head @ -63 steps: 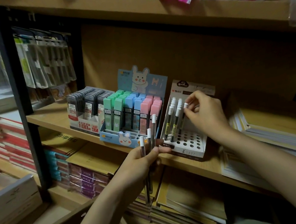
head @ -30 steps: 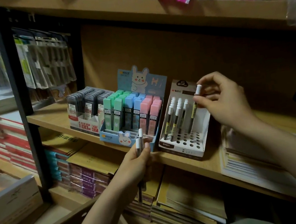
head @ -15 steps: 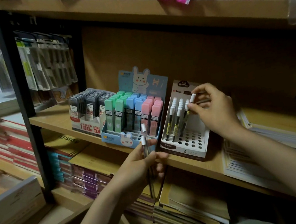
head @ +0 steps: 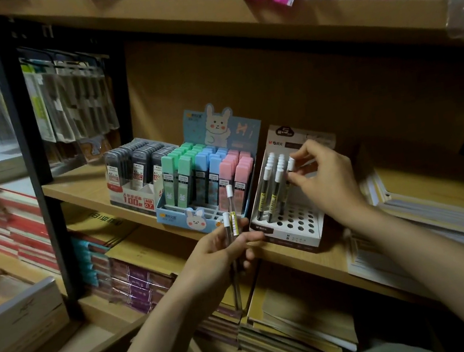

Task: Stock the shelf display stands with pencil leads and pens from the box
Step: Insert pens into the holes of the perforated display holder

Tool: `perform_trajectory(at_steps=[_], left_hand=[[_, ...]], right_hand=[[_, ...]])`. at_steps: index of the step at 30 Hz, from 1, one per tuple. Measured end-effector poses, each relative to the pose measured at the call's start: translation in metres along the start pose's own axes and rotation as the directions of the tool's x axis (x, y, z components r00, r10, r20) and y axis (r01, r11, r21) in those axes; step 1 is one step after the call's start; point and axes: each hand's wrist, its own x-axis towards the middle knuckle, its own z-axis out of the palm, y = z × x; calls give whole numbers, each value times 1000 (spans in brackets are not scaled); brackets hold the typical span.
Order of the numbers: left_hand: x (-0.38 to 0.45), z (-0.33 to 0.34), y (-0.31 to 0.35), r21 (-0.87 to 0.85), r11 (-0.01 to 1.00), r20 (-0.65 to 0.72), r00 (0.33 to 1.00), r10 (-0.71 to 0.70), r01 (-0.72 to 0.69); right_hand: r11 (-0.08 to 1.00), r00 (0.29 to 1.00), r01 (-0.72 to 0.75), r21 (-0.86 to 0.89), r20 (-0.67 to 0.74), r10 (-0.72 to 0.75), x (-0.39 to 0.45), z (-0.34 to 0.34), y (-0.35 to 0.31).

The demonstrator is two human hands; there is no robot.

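Observation:
A white display stand [head: 292, 227] with rows of round holes sits on the wooden shelf [head: 84, 185]. Several white-capped pens [head: 270, 188] stand in its back-left holes. My right hand [head: 326, 182] pinches the white cap of one pen [head: 290, 164] at the right edge of that group. My left hand [head: 221, 255] is below the shelf edge and grips two more white-capped pens [head: 230, 221] upright. Left of the stand is a blue rabbit-printed stand [head: 200, 213] packed with green, blue and pink lead cases, and a white stand [head: 134, 196] of dark lead cases.
Paper stacks [head: 442, 222] lie on the shelf right of the pen stand. Notebooks [head: 295, 323] fill the shelf below. An upper shelf [head: 230, 13] overhangs with pink packets. A black upright [head: 27, 164] stands at the left, with hanging packs and stacked books beyond it.
My right hand has lowered the pen into the stand beside the others and still pinches its cap. My left hand went from three pens to two and stays below the shelf edge.

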Motion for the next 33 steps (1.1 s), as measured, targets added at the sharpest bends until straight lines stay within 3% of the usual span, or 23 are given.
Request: perform_trajectory(at_steps=[4, 9, 13, 22, 24, 27, 33], left_hand=[[-3, 0, 0, 20, 1000, 9, 1000, 3, -3], [-7, 3, 5, -5, 999, 104, 993, 53, -52], [-11, 8, 13, 1, 997, 200, 977, 75, -77], [-14, 8, 11, 37, 996, 244, 967, 65, -77], [-12, 4, 11, 35, 999, 168, 985, 34, -40], [-8, -4, 6, 322, 945, -71, 994, 77, -51], [0, -1, 0, 174, 983, -195, 980, -31, 66]], right_hand=[[999, 998, -42, 11, 50, 42, -7, 1, -2], [989, 998, -49, 142, -32, 54, -24, -12, -23], [931, 974, -118, 346, 221, 41, -39, -12, -46], [872, 966, -120, 474, 258, -7, -38, -9, -64], [863, 976, -123, 489, 218, 15, -29, -18, -60], [888, 993, -87, 451, 116, 39, -12, -40, -47], [970, 999, -48, 238, 11, 46, -4, -43, -19]])
